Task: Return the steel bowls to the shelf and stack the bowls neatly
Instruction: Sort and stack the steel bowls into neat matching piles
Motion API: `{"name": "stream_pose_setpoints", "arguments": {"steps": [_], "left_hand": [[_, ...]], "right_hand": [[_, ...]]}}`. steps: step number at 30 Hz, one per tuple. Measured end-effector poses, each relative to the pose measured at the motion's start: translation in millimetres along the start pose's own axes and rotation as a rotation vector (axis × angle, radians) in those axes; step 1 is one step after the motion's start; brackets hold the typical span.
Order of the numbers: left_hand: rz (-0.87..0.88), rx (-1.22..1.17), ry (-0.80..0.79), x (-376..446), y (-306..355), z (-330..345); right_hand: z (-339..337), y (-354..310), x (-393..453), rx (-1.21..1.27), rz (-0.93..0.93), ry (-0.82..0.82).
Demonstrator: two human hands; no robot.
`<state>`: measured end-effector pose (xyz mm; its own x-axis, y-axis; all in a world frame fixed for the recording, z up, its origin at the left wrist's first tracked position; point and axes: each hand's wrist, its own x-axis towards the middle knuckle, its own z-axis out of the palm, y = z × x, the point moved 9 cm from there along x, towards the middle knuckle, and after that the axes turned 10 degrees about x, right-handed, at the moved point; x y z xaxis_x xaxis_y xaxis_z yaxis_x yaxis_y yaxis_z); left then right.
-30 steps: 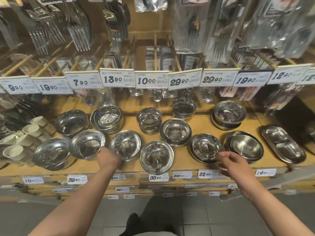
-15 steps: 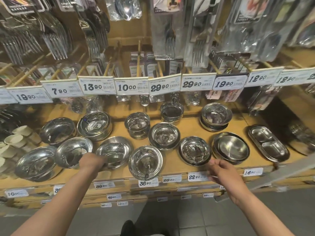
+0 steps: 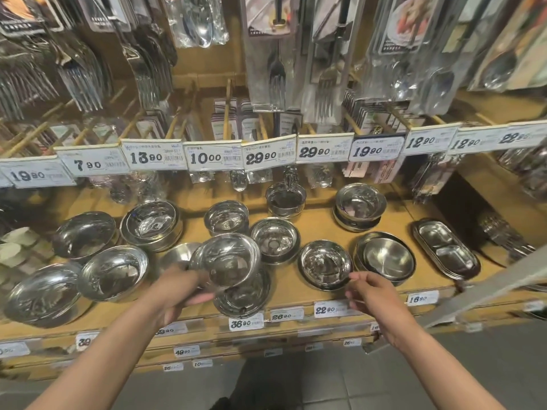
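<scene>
My left hand [image 3: 177, 294] grips a small steel bowl [image 3: 228, 258] by its near rim and holds it tilted above the wooden shelf [image 3: 291, 291]. Right under it a similar bowl [image 3: 242, 300] sits at the shelf's front edge, and another bowl [image 3: 177, 255] shows partly behind my hand. My right hand [image 3: 373, 294] hovers at the front of a flat-rimmed bowl [image 3: 325, 264]. Its fingertips are at that rim and its fingers are loosely bent, holding nothing. Several more steel bowls stand in rows across the shelf.
Wide bowls [image 3: 114, 273] crowd the left front and a stacked pair [image 3: 359, 205] stands at the back right. An oval two-part dish [image 3: 445, 250] lies far right. Price tags [image 3: 269, 155] and hanging packs of forks [image 3: 275, 78] overhang the shelf's back.
My left hand has lifted a bowl off the shelf and carried it right, over the front bowl. My right hand has stayed by the flat-rimmed bowl. The camera moved closer.
</scene>
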<state>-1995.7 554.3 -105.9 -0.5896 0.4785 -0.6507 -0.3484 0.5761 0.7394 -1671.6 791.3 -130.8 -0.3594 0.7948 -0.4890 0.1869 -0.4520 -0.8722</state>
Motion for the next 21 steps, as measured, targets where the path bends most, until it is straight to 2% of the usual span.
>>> {"name": "stream_pose_setpoints", "arguments": {"steps": [6, 14, 21], "left_hand": [[0.026, 0.026, -0.13, -18.2, 23.3, 39.1], [0.01, 0.104, -0.195, -7.5, 36.8, 65.1], [0.015, 0.136, -0.247, -0.3, 52.1, 107.5]], "right_hand": [[-11.0, -10.2, -6.6, 0.042, -0.038, 0.069], [-47.9, -1.4, -38.5, 0.036, -0.025, 0.206], [-84.2, -51.4, 8.7, -0.038, -0.083, 0.246]]}}
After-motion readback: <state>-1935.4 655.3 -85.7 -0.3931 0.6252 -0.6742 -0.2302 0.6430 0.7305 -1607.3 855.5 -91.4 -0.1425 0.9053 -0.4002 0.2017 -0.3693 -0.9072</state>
